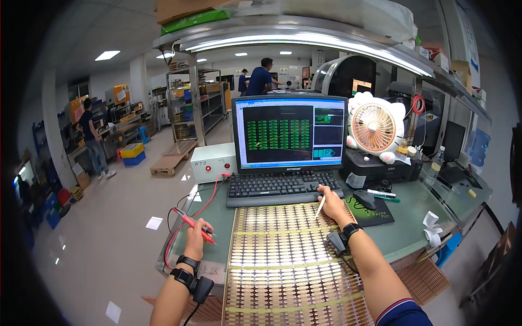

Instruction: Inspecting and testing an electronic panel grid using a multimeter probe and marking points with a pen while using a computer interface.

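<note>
My left hand (196,238) is closed around test probes (188,220), red and dark, whose tips point right above the green bench. Their red and black leads run back toward a white tester box (199,173). My right hand (334,207) grips a slim white pen-like tool (321,205) pointing downward; its exact kind I cannot make out. That hand's fingers are at the right part of the black keyboard (266,186), perhaps touching the keys. Below lies a large panel (288,266) with rows of gold and white pads and yellowish strips across it. Both wrists wear black bands with small devices.
Behind the keyboard stands a monitor (280,133) showing green board layouts. To the right are a mouse (365,199) on a dark pad (383,214), markers, a white fan (374,128) on a black printer (380,169), and a tape roll (432,237). A lit shelf hangs overhead; several people stand farther off.
</note>
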Tool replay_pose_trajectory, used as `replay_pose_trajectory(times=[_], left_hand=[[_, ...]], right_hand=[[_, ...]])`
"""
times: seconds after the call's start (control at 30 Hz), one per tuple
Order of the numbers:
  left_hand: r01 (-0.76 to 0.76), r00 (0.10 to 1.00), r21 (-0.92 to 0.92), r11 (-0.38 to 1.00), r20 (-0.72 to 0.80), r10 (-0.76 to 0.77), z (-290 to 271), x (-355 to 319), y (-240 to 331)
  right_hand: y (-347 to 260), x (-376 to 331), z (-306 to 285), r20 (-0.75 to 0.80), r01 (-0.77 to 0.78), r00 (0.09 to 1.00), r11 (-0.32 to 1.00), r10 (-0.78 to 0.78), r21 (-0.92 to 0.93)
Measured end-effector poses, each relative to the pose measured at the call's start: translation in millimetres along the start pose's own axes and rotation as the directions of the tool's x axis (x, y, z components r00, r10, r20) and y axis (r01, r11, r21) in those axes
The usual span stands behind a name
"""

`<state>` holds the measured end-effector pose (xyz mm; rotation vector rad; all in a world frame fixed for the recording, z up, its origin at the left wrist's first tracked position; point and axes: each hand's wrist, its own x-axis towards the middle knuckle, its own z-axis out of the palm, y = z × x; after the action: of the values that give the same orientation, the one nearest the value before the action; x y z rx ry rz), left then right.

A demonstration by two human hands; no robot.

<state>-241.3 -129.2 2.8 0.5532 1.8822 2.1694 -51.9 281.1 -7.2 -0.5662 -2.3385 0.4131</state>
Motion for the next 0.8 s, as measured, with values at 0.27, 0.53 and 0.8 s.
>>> replay_pose_trajectory(times=[0.27,0.53,0.8], left_hand=[[-0.019,1.000,0.022,1.000,0.002,0.019,-0.3,-0.3,-1.0],[-0.036,0.999,0.028,0.999,0.010,0.036,1.8,-0.3,-1.2],[0.006,0.999,0.066,0.998,0.043,-0.009,-1.8,1.7,-0.5]], right_hand=[[2.2,0.3,1.6,0.014,-0.001,1.000,0.999,0.000,0.053],[3.8,-0.6,0.8,0.013,-0.067,0.998,0.995,0.066,0.077],[-6.5,-1.3,-6.5,0.024,-0.055,0.998,0.997,0.054,0.046]])
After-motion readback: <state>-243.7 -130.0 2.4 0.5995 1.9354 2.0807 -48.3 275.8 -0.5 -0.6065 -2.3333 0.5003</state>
